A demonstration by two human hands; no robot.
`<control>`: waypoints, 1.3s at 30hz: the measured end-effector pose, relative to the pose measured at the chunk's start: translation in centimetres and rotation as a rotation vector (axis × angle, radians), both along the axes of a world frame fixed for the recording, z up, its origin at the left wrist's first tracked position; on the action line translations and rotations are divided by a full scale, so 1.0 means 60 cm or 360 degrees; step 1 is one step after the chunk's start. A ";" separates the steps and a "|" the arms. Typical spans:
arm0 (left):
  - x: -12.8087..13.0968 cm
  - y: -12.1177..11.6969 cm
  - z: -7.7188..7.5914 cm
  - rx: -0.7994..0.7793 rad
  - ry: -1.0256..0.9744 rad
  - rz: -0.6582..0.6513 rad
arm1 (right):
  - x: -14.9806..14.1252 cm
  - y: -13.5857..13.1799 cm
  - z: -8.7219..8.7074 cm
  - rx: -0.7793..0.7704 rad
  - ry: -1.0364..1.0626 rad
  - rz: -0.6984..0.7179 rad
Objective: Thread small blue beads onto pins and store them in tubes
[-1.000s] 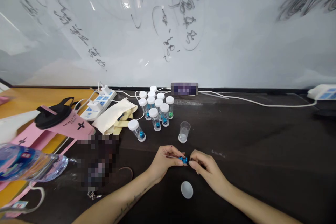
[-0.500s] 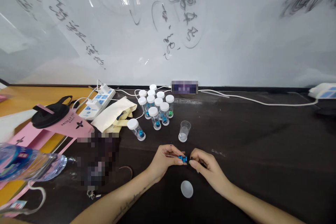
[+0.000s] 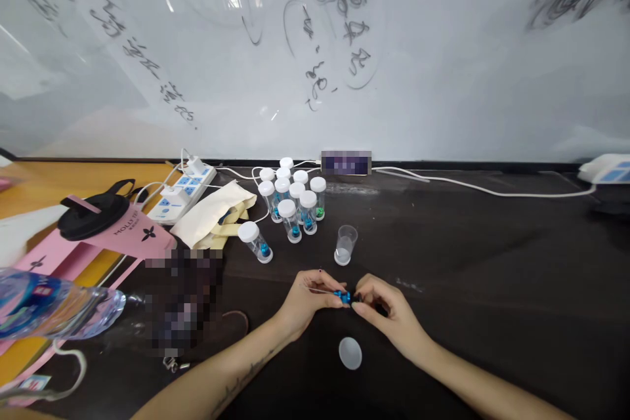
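A small blue metallic-looking part (image 3: pixel 341 296) with thin pale wires sits pinched between the thumb and fingers of my left hand (image 3: pixel 306 305). At its right end, the fingertips of my right hand (image 3: pixel 388 316) are closed on a small black piece (image 3: pixel 357 298), mostly hidden by the fingers. The two pieces meet or nearly meet; I cannot tell if they are joined. Beyond my hands an uncapped clear tube (image 3: pixel 346 243) stands upright on the dark table. A round white cap (image 3: pixel 350 353) lies on the near side, below my hands.
Several white-capped clear tubes (image 3: pixel 288 223) with blue or green parts inside stand at the back; one tube (image 3: pixel 256 243) is apart on the left. Further left are a cream pouch (image 3: pixel 211 210), a power strip (image 3: pixel 184 191), a pink cup bag (image 3: pixel 132 230) and a plastic bottle (image 3: pixel 54 305).
My right hand has shifted slightly left, bringing the black piece closer to the blue part. My left hand stays almost still with the blue part in its fingers.
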State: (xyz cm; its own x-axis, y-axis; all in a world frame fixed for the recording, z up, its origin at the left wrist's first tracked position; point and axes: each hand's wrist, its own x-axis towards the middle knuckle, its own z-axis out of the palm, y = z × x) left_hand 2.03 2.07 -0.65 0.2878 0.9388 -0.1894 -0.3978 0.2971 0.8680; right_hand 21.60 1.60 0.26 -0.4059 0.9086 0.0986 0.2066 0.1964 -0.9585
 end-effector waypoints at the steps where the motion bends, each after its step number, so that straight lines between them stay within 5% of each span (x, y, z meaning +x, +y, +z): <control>1: 0.000 0.000 0.001 0.0001 -0.0003 -0.0008 | 0.000 0.000 0.002 -0.0007 -0.0013 0.0008; 39: -0.001 0.001 -0.004 -0.0017 -0.0017 0.0011 | 0.003 -0.002 -0.008 0.0105 -0.0019 0.0016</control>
State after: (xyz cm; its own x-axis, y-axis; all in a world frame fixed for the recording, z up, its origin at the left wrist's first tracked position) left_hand 1.95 2.15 -0.91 0.2832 0.9388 -0.1962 -0.4091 0.3033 0.8606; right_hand 21.81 1.45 -0.20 -0.4167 0.8960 0.1535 0.2155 0.2614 -0.9409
